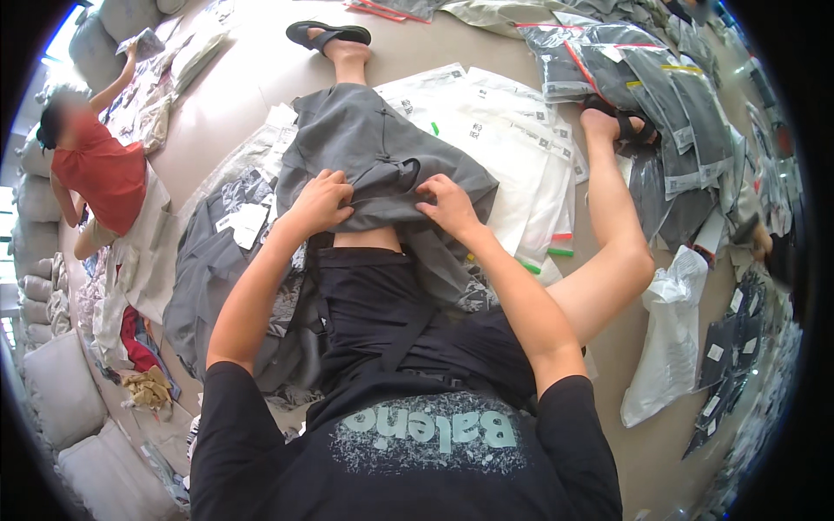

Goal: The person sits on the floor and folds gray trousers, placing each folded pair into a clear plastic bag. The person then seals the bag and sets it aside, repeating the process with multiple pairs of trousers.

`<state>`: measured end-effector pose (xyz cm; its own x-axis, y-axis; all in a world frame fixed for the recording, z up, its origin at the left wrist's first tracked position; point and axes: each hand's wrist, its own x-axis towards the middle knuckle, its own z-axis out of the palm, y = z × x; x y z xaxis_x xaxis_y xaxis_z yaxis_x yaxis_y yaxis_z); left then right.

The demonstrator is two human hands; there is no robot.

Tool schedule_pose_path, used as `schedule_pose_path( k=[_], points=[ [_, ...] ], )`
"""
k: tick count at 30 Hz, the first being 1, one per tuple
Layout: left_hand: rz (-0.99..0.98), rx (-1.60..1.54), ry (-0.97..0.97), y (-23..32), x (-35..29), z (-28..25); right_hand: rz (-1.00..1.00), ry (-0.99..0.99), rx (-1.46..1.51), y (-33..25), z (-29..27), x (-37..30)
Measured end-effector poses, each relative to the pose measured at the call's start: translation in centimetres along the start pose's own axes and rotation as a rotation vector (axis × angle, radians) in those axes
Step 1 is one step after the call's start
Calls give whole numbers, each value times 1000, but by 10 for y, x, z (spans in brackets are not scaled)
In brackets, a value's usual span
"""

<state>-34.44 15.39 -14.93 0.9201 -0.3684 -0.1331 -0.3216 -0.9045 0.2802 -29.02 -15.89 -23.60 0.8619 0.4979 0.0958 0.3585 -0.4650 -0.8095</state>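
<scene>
Head view puts the grey garment at the frame's upper middle, draped over a leg. Left hand and right hand rest on it, fingers part-curled; I can't tell whether either pinches cloth. I judge it light, soft, limp and quick to crease, best held by opposite edges, clear of the tie.
</scene>
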Motion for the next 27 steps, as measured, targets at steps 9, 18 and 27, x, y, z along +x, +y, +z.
schedule_pose_path(
  k=[9, 18, 27],
  points=[
    [-28, -87, -26, 4, -21, 2, 47, 51, -118, 8, 47, 10],
    [-108, -127, 153, 36, -27, 0, 32, 46, -267, 34, 61, 21],
    [109, -16, 193, 152, 12, 98, 213, 35, -16, -60, -240, -105]
  ],
)
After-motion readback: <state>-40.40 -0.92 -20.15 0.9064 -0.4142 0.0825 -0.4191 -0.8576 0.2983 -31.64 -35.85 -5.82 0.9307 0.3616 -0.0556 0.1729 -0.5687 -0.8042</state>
